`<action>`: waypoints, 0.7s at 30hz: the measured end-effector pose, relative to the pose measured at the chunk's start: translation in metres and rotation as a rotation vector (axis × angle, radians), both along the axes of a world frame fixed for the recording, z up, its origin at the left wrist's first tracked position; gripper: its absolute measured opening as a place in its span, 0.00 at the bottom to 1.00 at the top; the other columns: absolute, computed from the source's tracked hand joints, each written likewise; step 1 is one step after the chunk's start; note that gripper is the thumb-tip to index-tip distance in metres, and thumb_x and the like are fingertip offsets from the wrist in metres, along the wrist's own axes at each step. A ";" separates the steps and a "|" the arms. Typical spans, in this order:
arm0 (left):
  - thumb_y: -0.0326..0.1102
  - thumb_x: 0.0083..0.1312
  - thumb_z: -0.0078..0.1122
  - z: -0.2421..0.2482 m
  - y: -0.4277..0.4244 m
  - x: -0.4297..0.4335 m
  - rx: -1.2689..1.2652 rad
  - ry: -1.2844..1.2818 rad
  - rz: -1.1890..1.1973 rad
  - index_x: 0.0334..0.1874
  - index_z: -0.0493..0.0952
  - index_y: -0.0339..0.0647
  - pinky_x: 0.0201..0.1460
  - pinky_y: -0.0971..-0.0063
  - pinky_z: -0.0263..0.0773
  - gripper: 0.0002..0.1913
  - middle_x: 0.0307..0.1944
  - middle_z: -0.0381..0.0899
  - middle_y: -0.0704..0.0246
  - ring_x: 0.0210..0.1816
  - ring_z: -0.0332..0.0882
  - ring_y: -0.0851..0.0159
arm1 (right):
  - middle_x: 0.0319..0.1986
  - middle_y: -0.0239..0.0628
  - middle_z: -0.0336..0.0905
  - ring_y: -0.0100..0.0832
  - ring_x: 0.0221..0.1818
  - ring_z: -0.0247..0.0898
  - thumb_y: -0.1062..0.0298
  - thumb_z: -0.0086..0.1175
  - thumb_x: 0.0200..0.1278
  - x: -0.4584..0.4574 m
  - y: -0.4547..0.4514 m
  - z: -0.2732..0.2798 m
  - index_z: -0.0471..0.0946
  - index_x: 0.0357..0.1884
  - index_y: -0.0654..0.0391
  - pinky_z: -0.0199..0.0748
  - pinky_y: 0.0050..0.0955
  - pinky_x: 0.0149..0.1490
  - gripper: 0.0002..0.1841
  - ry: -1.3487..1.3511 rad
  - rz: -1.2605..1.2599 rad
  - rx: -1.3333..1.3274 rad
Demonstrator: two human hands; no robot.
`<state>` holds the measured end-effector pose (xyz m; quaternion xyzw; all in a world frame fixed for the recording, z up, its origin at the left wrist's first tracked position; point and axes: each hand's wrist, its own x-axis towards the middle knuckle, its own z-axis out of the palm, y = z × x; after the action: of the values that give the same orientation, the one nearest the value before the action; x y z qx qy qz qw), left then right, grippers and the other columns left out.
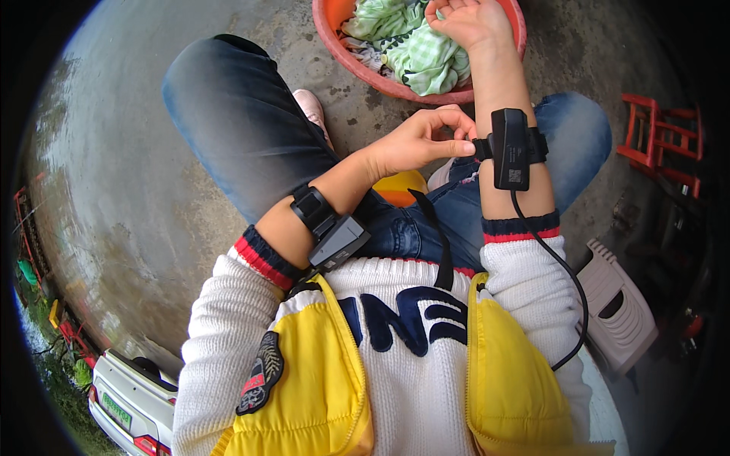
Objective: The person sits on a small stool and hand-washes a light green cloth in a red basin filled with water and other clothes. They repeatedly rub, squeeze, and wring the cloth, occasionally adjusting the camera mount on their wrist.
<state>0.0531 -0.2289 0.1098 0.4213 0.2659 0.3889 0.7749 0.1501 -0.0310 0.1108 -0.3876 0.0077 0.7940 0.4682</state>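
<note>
My left hand (425, 137) reaches across from the left and pinches the end of a black strap (483, 149). The strap belongs to a black wrist device (510, 149) on my right forearm, from which a black cable runs down. My right hand (470, 21) is palm up with curled fingers, holding nothing, over a red plastic basin (365, 74). In the basin lies green-and-white checked cloth (428, 57), partly hidden by my right hand. A similar device (336, 242) is strapped to my left forearm.
Between my denim-clad legs is a yellow-orange object (402, 185), partly hidden. A red wooden stool or chair (656, 137) and a beige plastic chair or stool (619, 310) are at the right. A white car (128, 399) stands at the lower left on the concrete ground (131, 142).
</note>
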 end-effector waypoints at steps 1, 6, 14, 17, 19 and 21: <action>0.34 0.67 0.65 0.000 -0.001 0.001 -0.019 -0.091 0.011 0.48 0.77 0.40 0.48 0.84 0.70 0.11 0.37 0.70 0.79 0.42 0.71 0.80 | 0.37 0.27 0.79 0.28 0.42 0.74 0.56 0.52 0.65 -0.001 -0.001 0.000 0.76 0.38 0.50 0.67 0.34 0.48 0.09 0.004 -0.005 0.034; 0.38 0.69 0.62 0.002 -0.009 0.005 -0.303 -0.195 -0.031 0.56 0.73 0.39 0.48 0.81 0.71 0.17 0.49 0.79 0.73 0.49 0.77 0.75 | 0.38 0.30 0.79 0.29 0.43 0.73 0.52 0.48 0.71 -0.004 -0.001 0.004 0.76 0.41 0.54 0.73 0.32 0.47 0.15 0.066 -0.094 0.165; 0.41 0.67 0.64 0.026 0.007 -0.011 -0.221 0.134 -0.093 0.48 0.79 0.38 0.41 0.81 0.72 0.14 0.39 0.83 0.74 0.41 0.79 0.75 | 0.42 0.37 0.78 0.31 0.42 0.74 0.50 0.44 0.74 0.002 0.003 -0.001 0.75 0.45 0.57 0.73 0.31 0.49 0.19 0.088 -0.031 0.306; 0.40 0.65 0.65 0.045 0.024 -0.034 0.022 0.513 -0.024 0.41 0.82 0.35 0.38 0.75 0.75 0.13 0.31 0.84 0.69 0.33 0.81 0.71 | 0.42 0.37 0.78 0.32 0.41 0.73 0.49 0.43 0.74 0.012 0.004 -0.010 0.75 0.46 0.57 0.72 0.32 0.48 0.20 0.026 -0.006 0.316; 0.38 0.68 0.63 0.058 0.042 -0.054 0.378 0.840 0.022 0.45 0.81 0.37 0.38 0.77 0.74 0.12 0.33 0.84 0.69 0.33 0.78 0.73 | 0.41 0.37 0.78 0.33 0.41 0.74 0.48 0.43 0.74 0.017 0.005 -0.016 0.75 0.46 0.57 0.72 0.32 0.47 0.21 0.030 0.017 0.307; 0.39 0.68 0.62 0.066 0.069 -0.069 0.502 1.037 0.046 0.44 0.81 0.37 0.39 0.73 0.75 0.12 0.33 0.84 0.64 0.33 0.80 0.68 | 0.40 0.37 0.79 0.33 0.40 0.74 0.48 0.43 0.74 0.020 0.004 -0.021 0.75 0.45 0.57 0.72 0.33 0.46 0.21 0.032 0.025 0.294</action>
<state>-0.0157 -0.1601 0.1759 0.7219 0.5198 0.1997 0.4109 0.1706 -0.0268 0.0897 -0.3021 -0.1062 0.7985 0.5097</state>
